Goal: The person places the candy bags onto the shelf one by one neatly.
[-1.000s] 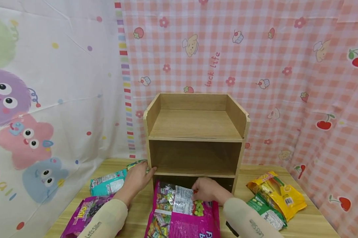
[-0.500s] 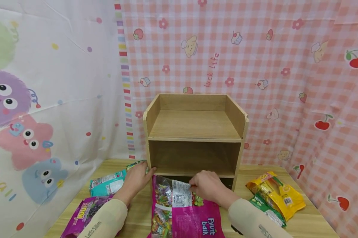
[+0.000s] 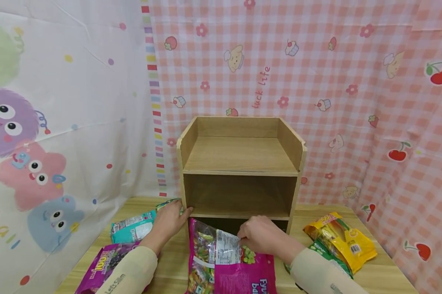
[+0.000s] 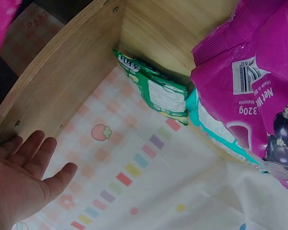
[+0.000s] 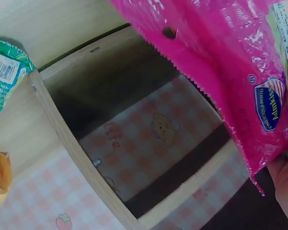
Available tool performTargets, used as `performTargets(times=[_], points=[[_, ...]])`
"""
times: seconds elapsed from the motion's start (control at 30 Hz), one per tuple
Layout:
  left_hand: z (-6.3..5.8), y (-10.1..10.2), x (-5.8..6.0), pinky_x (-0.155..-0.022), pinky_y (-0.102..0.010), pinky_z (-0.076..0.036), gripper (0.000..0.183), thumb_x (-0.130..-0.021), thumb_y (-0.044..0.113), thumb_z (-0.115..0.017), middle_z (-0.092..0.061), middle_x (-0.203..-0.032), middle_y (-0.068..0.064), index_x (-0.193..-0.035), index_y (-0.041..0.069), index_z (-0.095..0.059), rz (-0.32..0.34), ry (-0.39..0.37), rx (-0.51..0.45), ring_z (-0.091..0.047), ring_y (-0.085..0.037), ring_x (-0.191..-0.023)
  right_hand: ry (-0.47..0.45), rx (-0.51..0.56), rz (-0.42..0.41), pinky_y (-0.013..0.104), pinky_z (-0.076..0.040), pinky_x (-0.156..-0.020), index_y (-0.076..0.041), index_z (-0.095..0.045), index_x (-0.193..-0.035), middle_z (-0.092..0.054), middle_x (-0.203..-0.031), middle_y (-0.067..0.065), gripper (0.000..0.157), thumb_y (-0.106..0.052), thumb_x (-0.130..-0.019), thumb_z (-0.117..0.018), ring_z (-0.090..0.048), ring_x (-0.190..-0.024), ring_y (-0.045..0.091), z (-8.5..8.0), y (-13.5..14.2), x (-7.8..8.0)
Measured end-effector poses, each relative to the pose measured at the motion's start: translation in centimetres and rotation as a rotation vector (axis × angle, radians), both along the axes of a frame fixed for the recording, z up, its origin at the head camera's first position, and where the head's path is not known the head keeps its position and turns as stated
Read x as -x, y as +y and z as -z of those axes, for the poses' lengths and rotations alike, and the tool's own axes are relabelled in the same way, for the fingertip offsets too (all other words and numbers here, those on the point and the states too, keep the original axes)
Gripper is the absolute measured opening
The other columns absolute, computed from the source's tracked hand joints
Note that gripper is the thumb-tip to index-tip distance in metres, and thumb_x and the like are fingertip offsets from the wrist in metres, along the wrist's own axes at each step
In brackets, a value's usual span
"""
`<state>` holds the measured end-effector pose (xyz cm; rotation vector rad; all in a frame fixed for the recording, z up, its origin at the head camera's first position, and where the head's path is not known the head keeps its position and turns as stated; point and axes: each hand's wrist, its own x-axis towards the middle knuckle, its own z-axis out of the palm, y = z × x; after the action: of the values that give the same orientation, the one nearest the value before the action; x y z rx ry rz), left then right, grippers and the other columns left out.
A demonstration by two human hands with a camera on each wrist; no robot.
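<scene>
Presently, the right hand pinches the upper part of a magenta candy bag between thumb and fingers. The bag is near the surface's near edge, just before the wooden shelf unit, its top end partly covering the lowest opening; whether its lower end touches the surface cannot be told. The left hand rests on the unit's left panel, fingers straight and slightly spread along the outer side, thumb at the front edge. Along the surface's left edge lie a purple bag and a teal bag, with a green packet beyond. Toward the right edge, a yellow bag overlaps a green bag.
</scene>
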<state>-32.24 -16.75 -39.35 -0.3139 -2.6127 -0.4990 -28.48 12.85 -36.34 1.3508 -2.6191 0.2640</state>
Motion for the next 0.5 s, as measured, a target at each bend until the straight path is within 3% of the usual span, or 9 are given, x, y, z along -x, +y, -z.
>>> performTargets(times=[0.1, 0.2, 0.4, 0.5], points=[[0.0, -0.1, 0.0, -0.067, -0.050, -0.052, 0.030, -0.097, 0.034, -0.064, -0.064, -0.082, -0.010, -0.089, 0.005, -0.063, -0.001, 0.001, -0.002, -0.065, -0.035, -0.077, 0.056, 0.018, -0.023, 0.020, -0.052, -0.064, -0.019, -0.078, -0.080, -0.073, -0.085, -0.010, 0.008, -0.020, -0.088, -0.077, -0.064, -0.070, 0.000, -0.4, 0.1, -0.1], [0.0, -0.2, -0.1, -0.072, -0.052, -0.052, 0.030, -0.097, 0.034, -0.063, -0.066, -0.087, -0.012, -0.093, 0.005, -0.065, 0.003, -0.009, -0.008, -0.066, -0.037, -0.083, 0.172, 0.042, -0.015, 0.026, -0.055, -0.070, -0.018, -0.081, -0.087, -0.074, -0.087, -0.009, 0.002, -0.018, -0.086, -0.079, -0.067, -0.078, 0.005, -0.6, 0.2, -0.2], [0.2, -0.2, 0.0, -0.074, -0.052, -0.053, 0.031, -0.097, 0.035, -0.064, -0.068, -0.093, -0.014, -0.096, 0.005, -0.067, 0.010, -0.010, 0.000, -0.066, -0.037, -0.087, 0.475, 0.075, 0.022, 0.030, -0.052, -0.066, -0.020, -0.079, -0.084, -0.073, -0.084, -0.008, 0.007, -0.019, -0.079, -0.084, -0.065, -0.076, 0.012, 0.0, 1.0, -0.2], [0.2, -0.2, 0.1, -0.070, -0.050, -0.053, 0.032, -0.097, 0.037, -0.064, -0.067, -0.089, -0.012, -0.090, 0.006, -0.065, 0.004, -0.006, 0.011, -0.066, -0.035, -0.082, 0.563, 0.084, 0.034, 0.028, -0.051, -0.066, -0.021, -0.078, -0.081, -0.073, -0.082, -0.008, 0.008, -0.020, -0.076, -0.085, -0.065, -0.074, 0.012, 0.7, 1.7, -0.2]])
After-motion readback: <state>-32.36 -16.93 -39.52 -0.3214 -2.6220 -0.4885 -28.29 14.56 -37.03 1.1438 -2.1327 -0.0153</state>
